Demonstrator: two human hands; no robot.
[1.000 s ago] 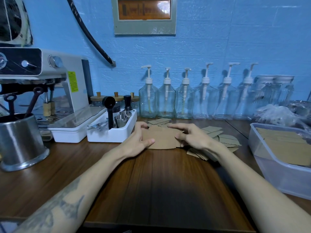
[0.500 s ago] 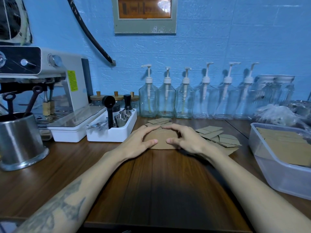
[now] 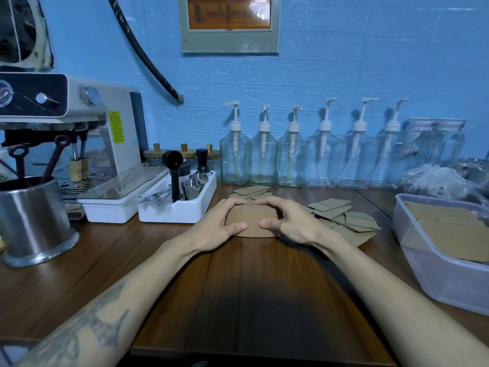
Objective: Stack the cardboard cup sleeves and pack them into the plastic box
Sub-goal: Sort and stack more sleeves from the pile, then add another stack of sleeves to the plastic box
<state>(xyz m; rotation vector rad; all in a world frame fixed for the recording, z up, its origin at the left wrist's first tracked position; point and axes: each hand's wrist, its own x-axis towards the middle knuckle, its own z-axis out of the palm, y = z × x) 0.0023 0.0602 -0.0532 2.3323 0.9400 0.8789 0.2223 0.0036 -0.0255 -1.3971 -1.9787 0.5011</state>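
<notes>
Both hands now sit closer together, cupping the stack of sleeves [image 3: 251, 221] on the bench [image 3: 251, 287]. Left hand [image 3: 219, 223] and right hand [image 3: 291, 223] curl round its ends, thumbs in front. More sleeves fill the plastic box [image 3: 423, 250], well apart.

We count six clear pump bottles [image 3: 308, 154] in a row at twelve o'clock, three wooden-lidded jars [image 3: 185, 154] at eleven, and two steel cups [image 3: 194, 182] in one white tray [image 3: 180, 211]. One steel canister [image 3: 31, 215] stands at nine o'clock, one plastic box [image 3: 412, 250] at three. Two hands [image 3: 291, 223] grip one sleeve stack [image 3: 252, 218].
</notes>
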